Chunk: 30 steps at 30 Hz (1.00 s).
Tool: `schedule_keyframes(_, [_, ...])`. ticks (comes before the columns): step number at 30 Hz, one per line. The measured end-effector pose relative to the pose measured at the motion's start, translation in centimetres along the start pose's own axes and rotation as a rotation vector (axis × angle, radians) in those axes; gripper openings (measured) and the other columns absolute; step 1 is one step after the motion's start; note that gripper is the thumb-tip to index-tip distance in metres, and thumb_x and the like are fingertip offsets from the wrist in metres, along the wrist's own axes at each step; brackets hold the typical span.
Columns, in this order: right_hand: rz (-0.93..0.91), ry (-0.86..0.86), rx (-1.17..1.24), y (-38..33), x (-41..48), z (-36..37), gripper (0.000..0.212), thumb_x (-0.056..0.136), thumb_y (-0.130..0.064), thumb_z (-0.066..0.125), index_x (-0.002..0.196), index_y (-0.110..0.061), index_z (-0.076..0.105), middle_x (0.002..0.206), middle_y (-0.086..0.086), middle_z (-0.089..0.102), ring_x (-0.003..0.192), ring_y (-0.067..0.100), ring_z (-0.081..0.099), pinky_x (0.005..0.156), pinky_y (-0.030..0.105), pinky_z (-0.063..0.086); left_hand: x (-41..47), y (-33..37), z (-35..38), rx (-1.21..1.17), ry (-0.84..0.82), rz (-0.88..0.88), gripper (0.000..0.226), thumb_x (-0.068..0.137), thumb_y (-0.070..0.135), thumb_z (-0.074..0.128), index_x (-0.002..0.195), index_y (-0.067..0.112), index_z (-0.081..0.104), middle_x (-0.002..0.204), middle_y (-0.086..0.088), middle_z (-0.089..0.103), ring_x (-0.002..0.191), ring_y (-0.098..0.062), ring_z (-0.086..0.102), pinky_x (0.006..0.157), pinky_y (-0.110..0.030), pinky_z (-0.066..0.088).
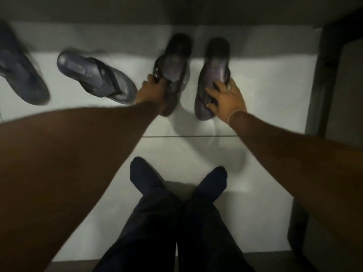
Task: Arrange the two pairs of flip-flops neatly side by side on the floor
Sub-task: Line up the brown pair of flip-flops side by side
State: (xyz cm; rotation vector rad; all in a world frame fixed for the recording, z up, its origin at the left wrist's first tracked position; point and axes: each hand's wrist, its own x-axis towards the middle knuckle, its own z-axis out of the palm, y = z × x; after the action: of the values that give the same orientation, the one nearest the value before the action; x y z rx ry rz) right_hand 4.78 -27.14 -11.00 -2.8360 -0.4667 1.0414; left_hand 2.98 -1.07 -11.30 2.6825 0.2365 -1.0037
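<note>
Your left hand [152,89] pinches the dark flip-flop [172,63]'s strap; just beside it, your right hand [225,99]'s spread fingers grip its mate [213,75].

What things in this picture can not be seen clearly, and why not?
- Far-left flip-flop: head view, cut off by the left edge and smeared by motion.
- Flip-flop under the left hand: its near end is hidden by that hand and forearm.
- Flip-flop under the right hand: straps covered by the fingers.
- Toe ends of both held flip-flops: lost in dark shadow.
</note>
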Motion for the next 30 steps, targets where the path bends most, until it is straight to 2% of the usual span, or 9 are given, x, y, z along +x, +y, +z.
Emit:
schedule_keyframes(4, [-0.040,0.035,0.065,-1.6,-1.6,1.2,0.069,0.090,-0.032,0.080,0.155,-0.033,0.056,0.172,0.014,0.034,0.156,0.055,0.029,0.128,0.058,0.033,-3.1,1.2,2.6,-0.155,-0.067,-0.064,0.061,0.099,0.033,0.065,0.157,0.033,0.047,0.143,-0.020,0.045,0.124,-0.049,0.057,0.101,-0.057,0.054])
schedule_keyframes(10, [-0.016,-0.004,0.030,-2.1,-2.4,2.1,0.065,0.094,-0.035,0.074,0.156,-0.036,0.054,0.176,0.006,0.031,0.161,0.050,0.020,0.131,0.055,0.027,-5.0,1.7,6.0,-0.242,-0.033,-0.099,0.056,0.100,0.042,0.063,0.153,0.036,0.049,0.140,-0.016,0.048,0.123,-0.043,0.056,0.099,-0.055,0.054])
schedule_keyframes(16, [-0.029,0.013,0.025,-1.8,-3.0,3.3,0.061,0.094,-0.035,0.076,0.152,-0.033,0.058,0.175,0.005,0.034,0.162,0.050,0.018,0.132,0.058,0.025,-5.5,0.9,6.4,-0.215,0.016,-0.046,0.057,0.101,0.034,0.065,0.155,0.034,0.048,0.143,-0.016,0.048,0.130,-0.042,0.052,0.102,-0.056,0.057])
schedule_keyframes(22, [-0.034,0.009,0.009,-2.1,-3.1,3.6,0.058,0.094,-0.036,0.075,0.150,-0.031,0.059,0.174,0.005,0.034,0.163,0.050,0.016,0.133,0.060,0.023,-5.9,1.0,6.4,-0.190,0.018,-0.052,0.059,0.103,0.033,0.064,0.159,0.034,0.045,0.158,-0.016,0.039,0.139,-0.041,0.049,0.108,-0.056,0.055])
schedule_keyframes(30, [-0.035,0.008,-0.001,-2.0,-3.1,4.2,0.058,0.095,-0.036,0.075,0.151,-0.030,0.057,0.175,0.005,0.034,0.163,0.050,0.015,0.133,0.061,0.021,-6.2,0.9,6.6,-0.123,0.030,-0.035,0.061,0.104,0.031,0.065,0.161,0.033,0.044,0.160,-0.017,0.040,0.141,-0.040,0.049,0.107,-0.054,0.055])
